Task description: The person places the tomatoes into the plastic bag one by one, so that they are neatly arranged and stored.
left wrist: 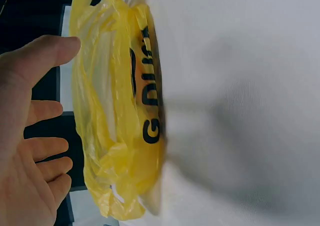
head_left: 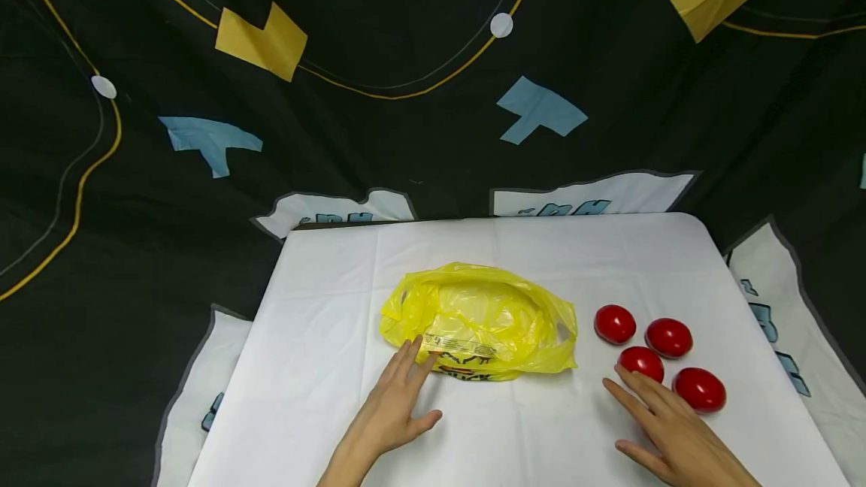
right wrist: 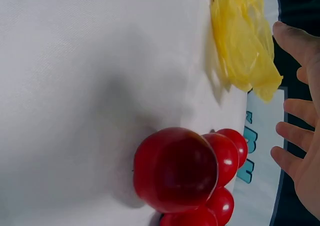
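A thin yellow plastic bag (head_left: 487,314) with black lettering lies on the white table, its mouth spread and its two handle loops at the sides. My left hand (head_left: 389,404) hovers at the bag's near left edge, fingers extended and overlapping it in the head view; the left wrist view has the thumb (left wrist: 45,56) apart from the fingers and nothing in the grasp. To the right of the bag sit several glossy red, round tomato-like fruits (head_left: 670,338). Over the nearest ones, my right hand (head_left: 676,434) is spread with nothing held, its fingertips overlapping one fruit (head_left: 637,360).
A white cloth covers the table (head_left: 325,307). Behind it hangs a dark curtain (head_left: 392,141) printed with yellow, blue and white shapes. The table's far edge (head_left: 473,219) meets this curtain.
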A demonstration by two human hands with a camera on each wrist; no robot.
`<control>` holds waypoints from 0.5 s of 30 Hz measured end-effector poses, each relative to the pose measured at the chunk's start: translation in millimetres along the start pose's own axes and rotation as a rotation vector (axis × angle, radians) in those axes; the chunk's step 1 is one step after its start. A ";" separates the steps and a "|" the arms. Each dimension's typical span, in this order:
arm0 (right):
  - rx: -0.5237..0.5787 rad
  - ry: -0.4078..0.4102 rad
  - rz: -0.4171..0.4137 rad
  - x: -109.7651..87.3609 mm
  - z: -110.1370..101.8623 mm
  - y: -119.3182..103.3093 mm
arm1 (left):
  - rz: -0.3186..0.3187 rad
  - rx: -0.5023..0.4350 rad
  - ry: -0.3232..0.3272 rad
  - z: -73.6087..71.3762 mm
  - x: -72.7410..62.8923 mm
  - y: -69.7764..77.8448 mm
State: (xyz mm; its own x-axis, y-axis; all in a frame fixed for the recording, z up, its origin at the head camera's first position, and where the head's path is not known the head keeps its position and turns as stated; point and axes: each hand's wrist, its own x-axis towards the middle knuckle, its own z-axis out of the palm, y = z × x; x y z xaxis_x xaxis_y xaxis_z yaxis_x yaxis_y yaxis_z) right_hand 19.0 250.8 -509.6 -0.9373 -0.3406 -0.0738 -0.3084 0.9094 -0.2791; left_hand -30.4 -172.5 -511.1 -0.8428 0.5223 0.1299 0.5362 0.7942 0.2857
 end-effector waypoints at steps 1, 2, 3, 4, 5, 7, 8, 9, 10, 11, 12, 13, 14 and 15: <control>0.004 -0.007 0.016 -0.5 0.0 0.2 | -0.001 -0.001 0.005 0.9 1.6 -2.6; 0.007 -0.014 0.031 -0.9 -0.1 0.4 | -0.003 -0.006 0.011 2.1 3.2 -5.3; 0.010 -0.021 0.044 -1.3 -0.1 0.7 | -0.003 -0.009 0.020 3.6 4.6 -8.0; 0.014 -0.029 0.055 -1.9 0.0 1.2 | -0.008 -0.019 0.025 4.8 6.0 -10.7; 0.018 -0.035 0.065 -2.6 0.2 1.7 | -0.013 -0.021 0.028 6.2 7.4 -13.3; 0.025 -0.045 0.084 -3.9 0.4 3.0 | -0.024 -0.034 0.035 9.1 10.4 -18.1; 0.031 -0.047 0.089 -4.7 0.4 3.8 | -0.028 -0.038 0.039 10.6 11.6 -20.3; 0.037 -0.049 0.093 -5.4 0.5 4.7 | -0.031 -0.039 0.046 12.1 12.8 -22.4; 0.042 -0.049 0.097 -6.2 0.6 5.4 | -0.038 -0.043 0.050 13.4 14.0 -24.5; 0.048 -0.049 0.100 -7.0 0.8 6.2 | -0.043 -0.040 0.059 15.1 15.2 -26.6; 0.053 -0.048 0.105 -7.8 1.0 7.0 | -0.048 -0.046 0.073 16.9 16.5 -28.7; 0.057 -0.048 0.110 -8.7 1.5 7.8 | -0.056 -0.047 0.088 18.5 17.5 -30.7; 0.061 -0.046 0.113 -9.7 2.3 8.5 | -0.066 -0.045 0.106 20.6 18.7 -33.0; 0.064 -0.043 0.112 -10.9 3.2 9.4 | -0.082 -0.050 0.125 22.4 19.9 -35.0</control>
State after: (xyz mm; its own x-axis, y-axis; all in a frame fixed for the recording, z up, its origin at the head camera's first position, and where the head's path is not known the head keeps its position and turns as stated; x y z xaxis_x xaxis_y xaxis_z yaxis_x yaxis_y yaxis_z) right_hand 26.8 262.2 -514.4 -0.9570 -0.2491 -0.1489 -0.1901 0.9258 -0.3268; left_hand -64.9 -182.9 -539.8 -0.8844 0.4112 0.2208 0.4653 0.8143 0.3469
